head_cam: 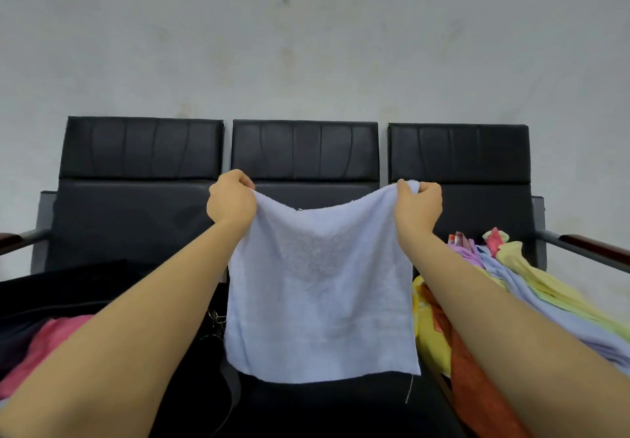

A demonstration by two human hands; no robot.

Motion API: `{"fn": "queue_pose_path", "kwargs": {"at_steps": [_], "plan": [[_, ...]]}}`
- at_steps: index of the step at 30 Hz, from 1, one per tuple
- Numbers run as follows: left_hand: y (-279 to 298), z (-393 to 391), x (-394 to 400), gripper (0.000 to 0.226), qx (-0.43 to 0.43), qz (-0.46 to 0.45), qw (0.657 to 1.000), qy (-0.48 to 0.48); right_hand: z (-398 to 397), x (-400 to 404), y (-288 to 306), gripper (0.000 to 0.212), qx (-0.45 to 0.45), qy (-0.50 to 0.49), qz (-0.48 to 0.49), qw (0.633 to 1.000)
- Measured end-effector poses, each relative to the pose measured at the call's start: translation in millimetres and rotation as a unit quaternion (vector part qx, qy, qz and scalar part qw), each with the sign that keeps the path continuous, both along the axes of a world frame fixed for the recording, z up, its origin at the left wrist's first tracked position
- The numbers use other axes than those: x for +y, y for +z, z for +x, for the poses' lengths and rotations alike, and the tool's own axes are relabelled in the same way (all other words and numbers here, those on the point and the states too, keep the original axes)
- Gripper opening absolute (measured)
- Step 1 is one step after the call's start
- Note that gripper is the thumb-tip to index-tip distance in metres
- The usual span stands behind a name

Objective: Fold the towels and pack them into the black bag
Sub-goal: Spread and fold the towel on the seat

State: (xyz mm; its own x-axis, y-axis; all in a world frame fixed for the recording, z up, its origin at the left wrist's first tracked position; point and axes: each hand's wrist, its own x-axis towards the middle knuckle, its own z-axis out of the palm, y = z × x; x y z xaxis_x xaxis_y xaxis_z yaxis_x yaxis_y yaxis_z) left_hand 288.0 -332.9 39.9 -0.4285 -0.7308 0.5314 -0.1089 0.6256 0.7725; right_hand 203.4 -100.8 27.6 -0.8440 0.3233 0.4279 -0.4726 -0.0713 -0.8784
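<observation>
Pale lavender terry, the towel (pixel 320 287) hangs flat in the middle of the frame, held up by its two top corners. The left hand (pixel 231 199) pinches the upper left corner with curled fingers, and the right hand (pixel 417 204) pinches the upper right corner the same way, a bit of cloth showing above its thumb. Between the hands the top edge sags in a shallow curve; the bottom edge hangs free, low in the frame, in front of the dark seat. Both forearms reach in from the lower corners. At lower left sits the black bag (pixel 68 287), with pink cloth (pixel 44 345) showing by it. At right, a pile (pixel 531 287) of yellow, blue, purple and orange towels lies on the seat. Three black chairs (pixel 305 151) stand across the middle against a grey wall.
</observation>
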Motion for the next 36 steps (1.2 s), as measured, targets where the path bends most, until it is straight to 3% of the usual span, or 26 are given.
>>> {"fn": "queue_pose_path", "kwargs": {"at_steps": [3,5,8,11,13,15,19,23,27,30,36], "plan": [[8.7,-5.8,-2.2,0.046,0.076,0.12,0.988,-0.067,1.5,3.5,3.9,0.01,-0.002,0.006,-0.03,1.0],[13.4,-9.2,-3.9,0.045,0.088,0.141,0.979,-0.117,3.8,6.0,5.0,0.005,0.003,0.004,-0.037,0.999],[16.3,-12.8,-5.2,0.033,0.011,0.027,0.989,-0.148,7.9,9.7,5.8,0.018,0.024,-0.009,-0.018,1.0],[15.0,-10.7,-7.8,0.04,-0.058,-0.12,0.988,-0.073,11.9,15.8,7.9,0.039,0.04,-0.015,0.017,0.999],[11.2,-7.2,-10.0,0.043,-0.063,-0.211,0.975,-0.011,10.0,19.1,10.0,0.041,0.038,-0.027,0.04,0.998],[8.6,-3.1,-11.6,0.037,-0.042,-0.241,0.97,0.018,7.8,21.9,11.1,0.042,0.031,-0.029,0.041,0.998],[15.6,3.0,-2.8,0.039,-0.024,-0.196,0.98,0.02,9.0,28.7,9.9,0.052,0.045,-0.032,0.046,0.997],[25.4,4.4,3.4,0.035,0.049,-0.042,0.996,-0.053,4.3,28.4,8.8,0.039,0.058,-0.049,0.05,0.996],[27.7,2.3,3.0,0.042,0.079,0.08,0.984,-0.14,0.0,31.7,10.1,0.033,0.056,-0.058,0.046,0.996],[20.4,2.1,2.0,0.045,0.073,0.084,0.983,-0.146,-1.9,33.1,12.0,0.038,0.047,-0.063,0.07,0.994],[0.6,8.1,-7.0,0.049,0.078,0.015,0.997,-0.023,-5.5,31.7,9.6,0.048,0.015,-0.074,0.213,0.974]]}}
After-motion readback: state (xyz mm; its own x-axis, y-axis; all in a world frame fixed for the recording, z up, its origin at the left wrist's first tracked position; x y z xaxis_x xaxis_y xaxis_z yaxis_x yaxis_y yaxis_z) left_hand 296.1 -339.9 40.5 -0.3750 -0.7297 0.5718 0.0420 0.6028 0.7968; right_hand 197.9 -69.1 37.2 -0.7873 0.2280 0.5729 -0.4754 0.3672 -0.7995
